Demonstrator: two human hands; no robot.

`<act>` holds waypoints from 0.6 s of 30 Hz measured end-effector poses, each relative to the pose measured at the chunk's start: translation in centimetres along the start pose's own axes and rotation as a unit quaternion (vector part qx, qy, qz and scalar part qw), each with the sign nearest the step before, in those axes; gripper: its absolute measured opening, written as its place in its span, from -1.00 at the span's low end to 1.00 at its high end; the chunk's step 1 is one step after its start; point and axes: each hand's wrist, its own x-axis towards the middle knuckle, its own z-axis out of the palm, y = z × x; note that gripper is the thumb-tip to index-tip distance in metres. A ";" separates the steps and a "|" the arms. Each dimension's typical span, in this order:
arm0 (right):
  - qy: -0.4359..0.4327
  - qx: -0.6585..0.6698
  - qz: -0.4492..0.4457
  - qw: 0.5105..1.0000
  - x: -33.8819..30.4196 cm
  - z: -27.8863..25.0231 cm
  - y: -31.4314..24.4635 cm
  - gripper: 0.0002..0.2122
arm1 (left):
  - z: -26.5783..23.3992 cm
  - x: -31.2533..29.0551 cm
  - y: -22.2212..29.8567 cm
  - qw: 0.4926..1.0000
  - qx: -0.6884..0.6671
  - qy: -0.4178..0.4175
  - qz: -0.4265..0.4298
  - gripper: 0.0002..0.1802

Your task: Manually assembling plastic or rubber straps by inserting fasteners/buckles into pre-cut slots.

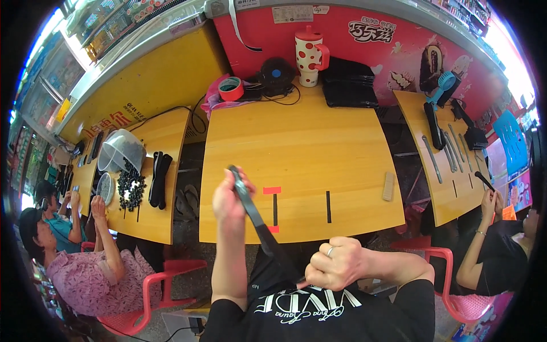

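Between my two hands a black strap (263, 231) is stretched on a slant in front of my chest. My left hand (229, 199) is raised over the near edge of the wooden table (245, 142), its fingers closed on the strap's upper end. Lower and nearer my body, my right hand (336, 263), with a ring on one finger, is a fist around the other end. That end is mostly hidden by the fingers. Below the strap, two red tape pieces (272, 190) mark the ends of a black strip (275, 209) on the table. A second black strip (328, 206) lies to its right.
A beige block (388, 186) lies at the right. Along the back stand a polka-dot tumbler (308, 62), black packages (348, 85), a black fan (277, 75) and a red tape roll (231, 89). Co-workers sit at side tables; the left one holds small black parts (132, 185).
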 end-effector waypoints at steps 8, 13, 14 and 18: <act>0.012 0.122 0.001 0.992 0.2 -3.6 -0.5 -0.60 | -10.3 5.4 21.0 0.956 -0.097 0.134 0.242 -0.61; -0.024 0.004 0.210 0.977 -0.1 -4.3 6.8 -0.63 | -4.2 -0.4 15.3 0.992 0.008 -0.097 0.080 -0.63; -0.031 0.025 0.247 0.968 0.9 -4.7 8.9 -0.63 | -2.5 -1.2 13.3 0.992 0.025 -0.116 0.048 -0.63; -0.102 0.051 0.258 0.959 2.2 -2.5 18.1 -0.65 | -1.1 -1.8 7.6 0.985 0.104 -0.135 -0.011 -0.61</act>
